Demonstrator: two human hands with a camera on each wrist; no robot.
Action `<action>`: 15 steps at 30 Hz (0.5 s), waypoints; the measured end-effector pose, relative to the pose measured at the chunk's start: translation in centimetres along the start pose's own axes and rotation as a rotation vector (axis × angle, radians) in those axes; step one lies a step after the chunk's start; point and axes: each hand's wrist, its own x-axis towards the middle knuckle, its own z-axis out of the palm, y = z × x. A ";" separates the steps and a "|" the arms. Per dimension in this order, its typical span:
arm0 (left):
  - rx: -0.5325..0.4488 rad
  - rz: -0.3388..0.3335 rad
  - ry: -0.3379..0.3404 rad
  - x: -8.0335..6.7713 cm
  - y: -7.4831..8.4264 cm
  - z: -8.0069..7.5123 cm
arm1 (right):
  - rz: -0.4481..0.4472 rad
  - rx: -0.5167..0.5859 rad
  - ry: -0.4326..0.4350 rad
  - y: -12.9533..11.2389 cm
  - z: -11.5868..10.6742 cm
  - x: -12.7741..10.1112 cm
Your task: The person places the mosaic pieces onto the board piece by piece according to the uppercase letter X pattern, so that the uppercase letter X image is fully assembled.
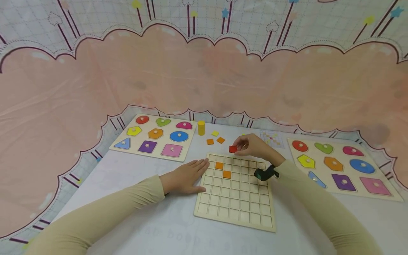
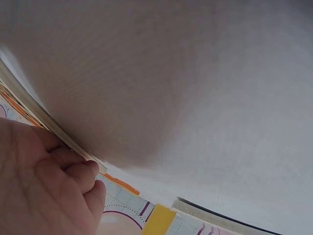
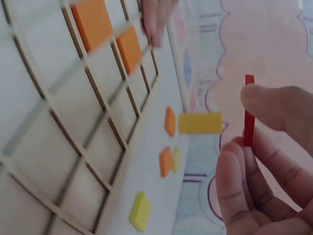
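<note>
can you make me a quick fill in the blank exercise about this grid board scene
1. The right hand pinches a small flat square tile coloured ____.
2. The wooden grid board has ____ orange square tiles seated in its cells.
3. The left hand rests flat on the table against the board's ____ edge.
4. The short yellow cylinder stands ____ beside the left shape puzzle board.

Missing words: red; two; left; upright
</note>
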 end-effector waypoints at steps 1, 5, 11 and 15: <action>0.000 0.002 0.003 0.0 0.0 0.0 | -0.001 0.001 -0.005 -0.1 0.2 -0.5; 0.001 0.005 0.007 0.0 -0.1 0.1 | -0.003 0.001 -0.023 0.1 1.0 -2.4; 0.000 0.004 0.006 0.0 -0.1 -0.1 | -0.018 0.023 -0.054 0.8 2.4 -4.5; -0.001 0.005 0.011 0.0 -0.1 -0.1 | -0.013 0.022 -0.079 1.6 3.4 -5.4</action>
